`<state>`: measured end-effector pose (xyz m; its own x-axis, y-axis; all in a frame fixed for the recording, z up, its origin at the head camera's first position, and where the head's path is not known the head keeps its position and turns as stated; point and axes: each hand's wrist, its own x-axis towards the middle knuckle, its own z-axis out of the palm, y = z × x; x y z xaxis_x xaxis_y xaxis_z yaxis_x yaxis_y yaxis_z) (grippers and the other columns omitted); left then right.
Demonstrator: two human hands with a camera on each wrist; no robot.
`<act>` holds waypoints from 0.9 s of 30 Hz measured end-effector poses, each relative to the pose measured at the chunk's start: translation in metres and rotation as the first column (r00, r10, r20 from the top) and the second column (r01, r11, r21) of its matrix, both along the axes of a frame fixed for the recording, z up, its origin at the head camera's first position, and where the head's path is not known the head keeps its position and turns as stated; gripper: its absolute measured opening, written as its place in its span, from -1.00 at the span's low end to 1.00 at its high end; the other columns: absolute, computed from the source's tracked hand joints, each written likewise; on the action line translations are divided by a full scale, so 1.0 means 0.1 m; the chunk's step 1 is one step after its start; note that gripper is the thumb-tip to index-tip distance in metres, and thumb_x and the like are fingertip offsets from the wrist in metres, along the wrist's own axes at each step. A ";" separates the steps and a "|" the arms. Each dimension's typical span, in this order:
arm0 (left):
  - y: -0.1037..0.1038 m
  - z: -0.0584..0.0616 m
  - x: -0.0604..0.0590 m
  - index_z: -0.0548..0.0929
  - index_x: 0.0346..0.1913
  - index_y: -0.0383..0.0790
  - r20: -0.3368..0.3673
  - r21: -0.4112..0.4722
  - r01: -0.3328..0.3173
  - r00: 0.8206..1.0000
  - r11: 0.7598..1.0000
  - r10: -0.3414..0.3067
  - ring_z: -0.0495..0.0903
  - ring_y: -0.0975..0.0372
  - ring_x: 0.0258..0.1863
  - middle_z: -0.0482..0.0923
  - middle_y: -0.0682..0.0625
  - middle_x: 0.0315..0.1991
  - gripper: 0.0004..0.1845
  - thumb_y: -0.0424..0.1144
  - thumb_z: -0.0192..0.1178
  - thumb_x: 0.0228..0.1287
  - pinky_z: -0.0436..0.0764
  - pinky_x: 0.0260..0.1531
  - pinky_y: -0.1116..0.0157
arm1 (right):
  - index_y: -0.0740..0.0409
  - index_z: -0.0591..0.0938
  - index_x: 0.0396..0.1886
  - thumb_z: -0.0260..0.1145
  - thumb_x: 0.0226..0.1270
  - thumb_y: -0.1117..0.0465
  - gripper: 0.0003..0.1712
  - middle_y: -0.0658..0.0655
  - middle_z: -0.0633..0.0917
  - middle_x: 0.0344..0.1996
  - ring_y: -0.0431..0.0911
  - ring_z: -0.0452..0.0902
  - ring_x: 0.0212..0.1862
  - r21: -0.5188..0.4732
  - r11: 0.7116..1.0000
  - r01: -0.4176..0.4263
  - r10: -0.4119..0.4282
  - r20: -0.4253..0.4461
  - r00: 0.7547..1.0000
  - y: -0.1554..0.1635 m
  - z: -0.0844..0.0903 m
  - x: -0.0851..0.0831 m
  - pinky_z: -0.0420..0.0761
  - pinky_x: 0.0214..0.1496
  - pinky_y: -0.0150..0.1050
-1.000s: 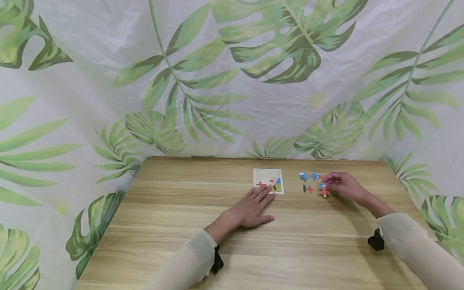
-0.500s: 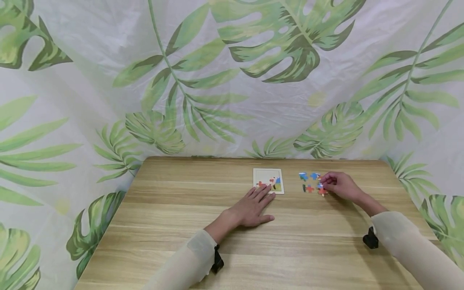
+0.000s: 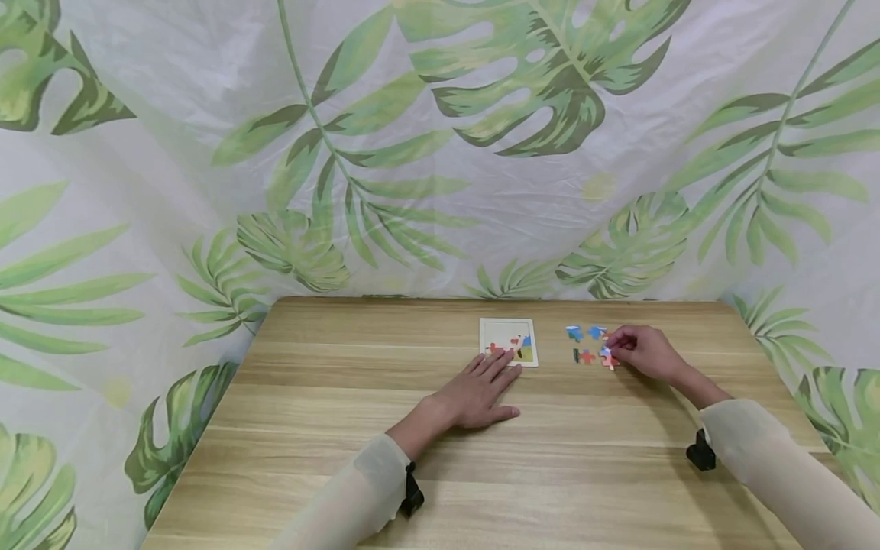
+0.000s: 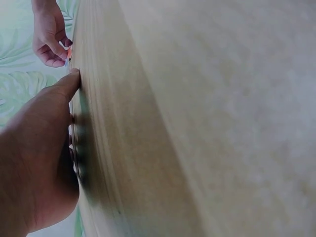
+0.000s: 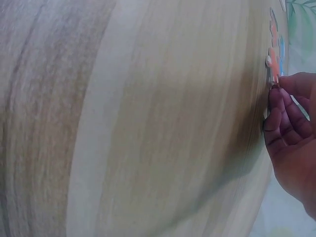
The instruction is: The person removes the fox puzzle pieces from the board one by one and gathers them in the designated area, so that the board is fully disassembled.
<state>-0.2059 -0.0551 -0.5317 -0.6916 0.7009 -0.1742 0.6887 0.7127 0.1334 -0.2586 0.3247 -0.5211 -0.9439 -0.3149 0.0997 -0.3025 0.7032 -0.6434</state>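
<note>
My left hand (image 3: 474, 396) lies palm down with fingers straight and spread, its fingertips on the lower edge of a small framed puzzle board (image 3: 496, 333). Some coloured pieces sit in the board's lower part, while its upper left is plain; the fingers hide part of the bottom edge. To the right, my right hand (image 3: 645, 353) pinches a red and blue jigsaw piece (image 3: 609, 359) between thumb and fingertips, low over the tabletop. In the right wrist view the jigsaw piece (image 5: 274, 65) shows its orange-red face at the fingertips of the right hand (image 5: 291, 123).
Beside the pinched piece lie more loose jigsaw pieces: a blue and green one (image 3: 574, 333), a blue one (image 3: 595, 332) and a red one (image 3: 587, 357). All rest on a wooden table (image 3: 385, 367). A leaf-patterned cloth (image 3: 412, 191) hangs behind its far edge.
My right hand has shifted slightly left, and the red and blue jigsaw piece has moved left and a little away from me, closer to the loose pieces. My left hand stays in place.
</note>
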 end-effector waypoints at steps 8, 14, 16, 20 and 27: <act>-0.01 0.00 0.01 -0.04 0.76 0.04 -0.019 -0.007 -0.004 1.000 1.000 0.004 -0.26 0.14 0.74 -0.26 -0.02 0.77 -0.14 0.40 -0.22 0.62 -0.12 0.69 0.07 | 0.26 0.76 -0.25 0.47 0.33 0.43 -0.95 0.11 0.78 -0.36 -0.25 0.61 -0.34 0.014 1.000 0.012 -0.012 -0.005 1.000 -0.01 -0.01 0.01 0.59 -0.29 -0.40; 0.00 -0.02 0.01 -0.02 0.75 0.04 -0.025 0.000 -0.003 1.000 1.000 0.003 -0.27 0.15 0.74 -0.25 -0.02 0.77 -0.14 0.41 -0.22 0.62 -0.11 0.69 0.07 | 0.26 0.76 -0.22 0.45 0.35 0.42 -0.95 0.10 0.79 -0.32 -0.19 0.63 -0.31 0.031 0.999 0.018 -0.018 0.011 1.000 -0.02 0.01 0.03 0.61 -0.26 -0.36; 0.00 -0.03 0.01 -0.02 0.75 0.04 -0.030 0.001 -0.001 1.000 1.000 0.001 -0.27 0.15 0.74 -0.26 -0.02 0.77 -0.14 0.41 -0.22 0.62 -0.10 0.69 0.07 | 0.25 0.77 -0.22 0.44 0.37 0.40 -0.95 0.10 0.80 -0.31 -0.17 0.65 -0.29 0.044 0.999 0.018 -0.018 0.000 1.000 -0.03 0.02 0.03 0.62 -0.24 -0.35; 0.00 -0.02 0.01 0.00 0.75 0.04 -0.043 0.004 0.005 0.999 1.000 -0.005 -0.24 0.14 0.74 -0.24 -0.02 0.77 -0.15 0.39 -0.19 0.62 -0.08 0.68 0.06 | 0.27 0.77 -0.17 0.42 0.41 0.39 -0.94 0.12 0.80 -0.30 -0.10 0.69 -0.25 0.051 0.999 0.010 -0.009 -0.026 1.000 -0.12 0.05 0.01 0.65 -0.21 -0.30; 0.00 0.00 0.02 0.05 0.74 0.02 -0.098 0.004 0.031 0.995 1.000 -0.031 -0.17 0.12 0.74 -0.16 -0.05 0.76 -0.18 0.35 -0.18 0.64 -0.06 0.68 0.05 | 0.34 0.77 -0.13 0.40 0.42 0.42 -0.90 0.20 0.81 -0.25 0.01 0.73 -0.19 -0.003 0.999 -0.033 0.033 -0.053 0.998 -0.36 0.12 -0.06 0.68 -0.19 -0.32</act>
